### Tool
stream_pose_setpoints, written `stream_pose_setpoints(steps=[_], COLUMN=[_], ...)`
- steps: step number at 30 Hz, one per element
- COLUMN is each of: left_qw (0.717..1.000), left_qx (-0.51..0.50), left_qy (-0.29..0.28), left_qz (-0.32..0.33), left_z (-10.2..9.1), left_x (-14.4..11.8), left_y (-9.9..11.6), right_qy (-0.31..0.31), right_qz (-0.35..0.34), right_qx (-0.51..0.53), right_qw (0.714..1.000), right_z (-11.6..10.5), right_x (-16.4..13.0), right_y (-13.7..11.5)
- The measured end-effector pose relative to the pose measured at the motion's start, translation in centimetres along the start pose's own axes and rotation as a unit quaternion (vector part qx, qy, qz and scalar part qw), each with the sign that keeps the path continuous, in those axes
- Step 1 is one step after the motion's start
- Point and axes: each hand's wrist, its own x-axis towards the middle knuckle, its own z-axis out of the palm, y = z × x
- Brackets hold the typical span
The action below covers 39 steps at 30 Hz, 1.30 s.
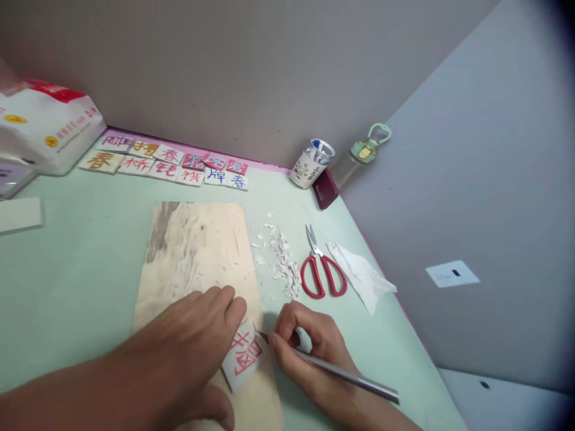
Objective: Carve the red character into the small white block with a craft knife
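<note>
While the right hand (321, 338) pinches a craft knife (336, 371) at two o'clock on the red-lettered tile (245, 359) atop the wooden board (202, 251), the left hand (202, 323) covers the tile's nine-o'clock side, its closure unclear.

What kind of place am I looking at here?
Probably a craft desk against a grey wall: the left hand steadies a lettered white piece on a wooden board, and white scraps and red-handled scissors lie to the board's right.
</note>
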Motion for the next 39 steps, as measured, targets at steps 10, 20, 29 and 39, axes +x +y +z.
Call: stream_pose_setpoints(steps=[10,20,29,39], left_qw=[0.999,1.000,0.999,0.999], left_qx=[0.038,-0.023,-0.032,-0.042], left_qy=[0.000,-0.005,-0.021,-0.027], left_qz=[-0.012,-0.014,-0.020,0.002], left_z=[-0.1,-0.1,-0.4,-0.5], left_x=[0.3,0.5,0.7,0.8], left_y=[2.2,1.4,1.4,0.9], right_qy=[-0.052,-0.080,-0.090,-0.111], right_qz=[-0.032,-0.032,-0.086,-0.007], right_qx=[0.026,0.018,-0.028,0.012], right_qw=[0.998,0.996,0.992,0.994], right_z=[0.1,0.5,0.3,0.0], right_x=[-0.2,0.0,-0.1,0.0], right_y=[-0.2,-0.1,-0.6,0.0])
